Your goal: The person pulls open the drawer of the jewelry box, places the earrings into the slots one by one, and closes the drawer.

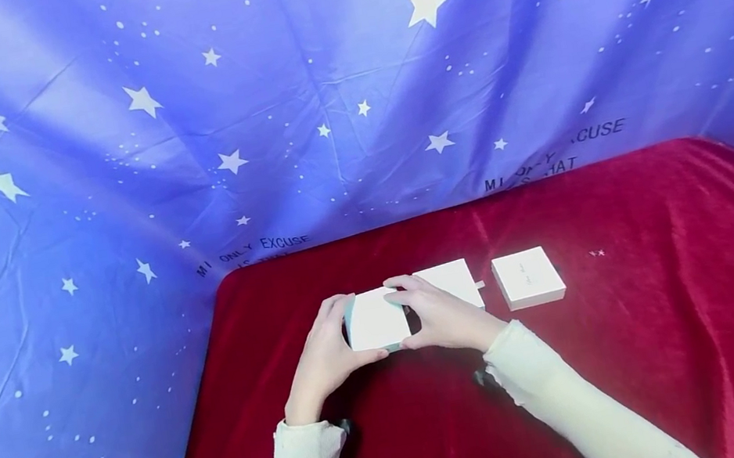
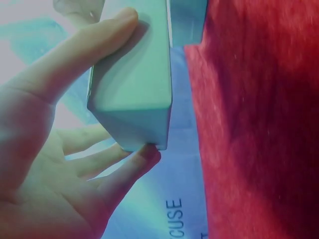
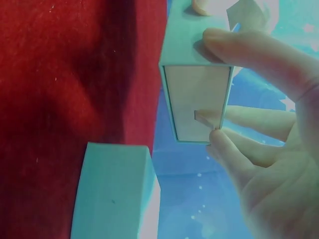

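Between both hands a small white drawer box [image 1: 376, 319] is held above the red cloth. My left hand [image 1: 325, 350] grips its left end, with the thumb along the near side and fingers on the far side. At the other end my right hand [image 1: 446, 315] holds it between thumb and fingers. In the right wrist view, the box's inner drawer [image 3: 192, 92] sits flush in the sleeve, and a short ribbon tab [image 3: 203, 118] sticks out close to the fingertips. Through the wrist cameras the drawer box [image 2: 134, 74] looks pale green.
Just behind the right hand lies a second white box [image 1: 449, 280] with a tab on its right side. Farther right is a white box with faint lettering [image 1: 529, 277], then tiny shiny pieces [image 1: 597, 253]. A blue star-patterned curtain [image 1: 321, 109] borders the red-covered table [image 1: 615, 366].
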### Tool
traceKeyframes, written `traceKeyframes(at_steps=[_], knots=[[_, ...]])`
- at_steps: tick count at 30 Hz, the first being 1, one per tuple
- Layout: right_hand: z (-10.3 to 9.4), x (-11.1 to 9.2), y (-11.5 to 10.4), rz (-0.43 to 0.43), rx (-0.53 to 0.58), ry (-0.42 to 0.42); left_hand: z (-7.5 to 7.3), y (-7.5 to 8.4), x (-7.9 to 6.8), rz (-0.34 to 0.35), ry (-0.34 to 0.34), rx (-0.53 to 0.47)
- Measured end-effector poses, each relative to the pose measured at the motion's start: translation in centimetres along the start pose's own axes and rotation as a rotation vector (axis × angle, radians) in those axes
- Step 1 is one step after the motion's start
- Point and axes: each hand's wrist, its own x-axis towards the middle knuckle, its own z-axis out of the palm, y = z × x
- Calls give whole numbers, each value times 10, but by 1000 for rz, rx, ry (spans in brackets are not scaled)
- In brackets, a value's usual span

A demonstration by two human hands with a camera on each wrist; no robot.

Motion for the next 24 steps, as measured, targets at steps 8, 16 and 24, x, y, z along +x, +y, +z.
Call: traceKeyframes(at_steps=[8, 16, 24], knots=[[-12, -20, -1, -1, -14, 7, 10, 14, -5, 29, 7, 14], [-19, -43, 6, 18, 32, 8, 20, 29, -10, 66, -8, 36], [-26, -68, 15, 40, 19, 11, 36, 43, -12, 114, -39, 61]])
